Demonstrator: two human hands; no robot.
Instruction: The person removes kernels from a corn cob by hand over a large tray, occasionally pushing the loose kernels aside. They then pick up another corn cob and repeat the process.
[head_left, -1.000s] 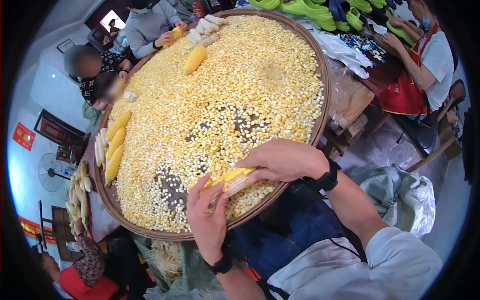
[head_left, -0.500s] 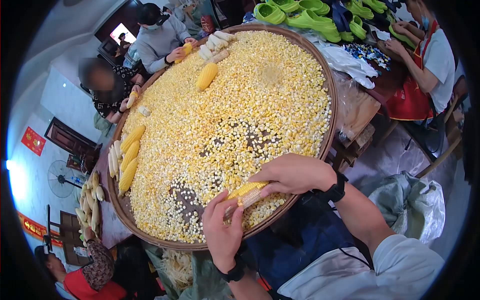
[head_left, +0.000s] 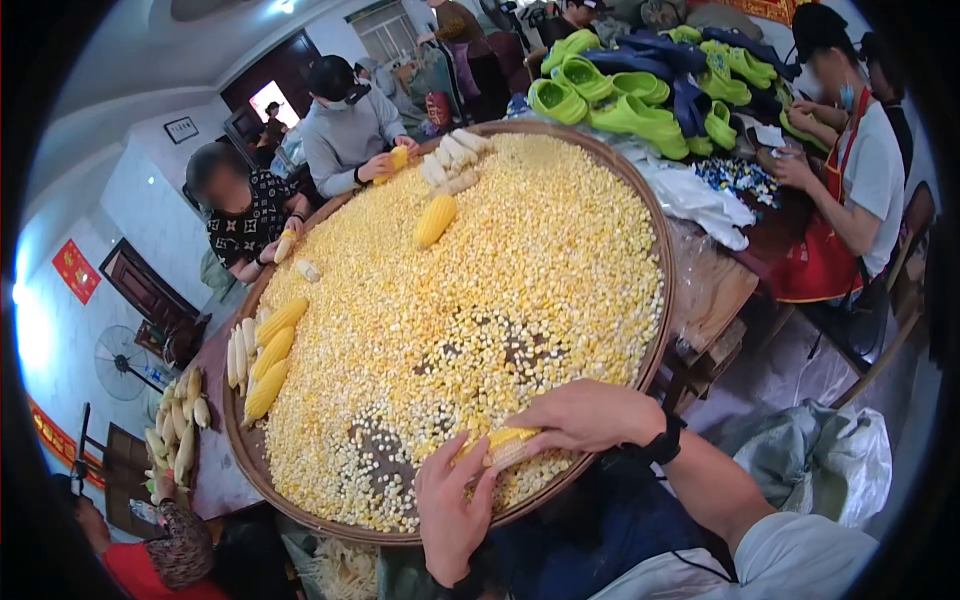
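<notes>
A partly shelled corn cob (head_left: 508,450) lies between my two hands, over the near edge of a large round tray (head_left: 655,345). My left hand (head_left: 455,505) is closed round its left end. My right hand (head_left: 590,415) grips the right end from above, the thumb along the cob. Yellow kernels show on its upper side, with bare pale cob below. Loose corn kernels (head_left: 400,300) cover the tray, thinning to dark patches near my hands. Several full yellow cobs (head_left: 270,355) rest at the tray's left rim, and one full cob (head_left: 435,221) lies farther back.
Stripped cobs (head_left: 458,158) are piled at the tray's far rim. Two people (head_left: 350,125) hold cobs across the tray. Green clogs (head_left: 640,120) and a person in a red apron (head_left: 850,190) are at the right. Unhusked corn (head_left: 178,425) is heaped at the left; a sack (head_left: 810,455) stands lower right.
The camera view has tilted up, so the tray and people sit lower in the picture. Both hands remain on the cob, and the right hand has shifted slightly along it.
</notes>
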